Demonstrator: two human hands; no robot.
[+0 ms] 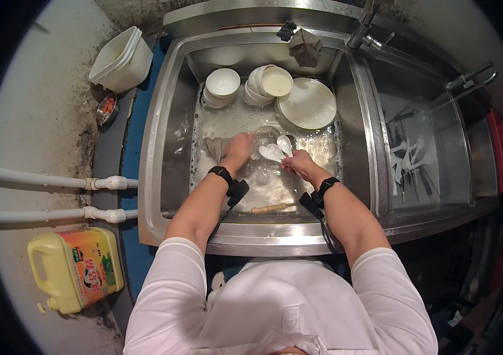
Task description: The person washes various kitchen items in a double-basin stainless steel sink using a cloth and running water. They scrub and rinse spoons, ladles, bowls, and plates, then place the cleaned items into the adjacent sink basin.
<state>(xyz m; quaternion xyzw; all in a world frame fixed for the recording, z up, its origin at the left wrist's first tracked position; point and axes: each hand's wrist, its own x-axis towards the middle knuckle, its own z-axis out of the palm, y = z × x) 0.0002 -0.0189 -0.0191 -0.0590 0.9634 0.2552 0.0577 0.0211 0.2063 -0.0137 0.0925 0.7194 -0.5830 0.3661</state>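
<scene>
Soapy water fills the bottom of a stainless steel sink basin (360,133). My right hand (299,163) grips several white soup spoons (272,152) by their handles, bowls pointing up and left. My left hand (239,150) is at the water left of them, beside a grey-brown cloth (216,148); whether it holds anything cannot be told. Behind my hands stand a stack of white bowls (223,83), a second, leaning stack of bowls (277,81) and a large white plate (307,103). A bamboo-like handle (272,208) lies near the front wall, its other end hidden underwater.
The right basin (431,195) holds spoons and dark utensils (413,155) in water. Faucets (360,35) stand behind. A brown cloth (305,46) and black scrubber (286,30) rest on the back rim. Left are white tubs (122,60), a metal bowl (107,109) and a yellow detergent jug (76,268).
</scene>
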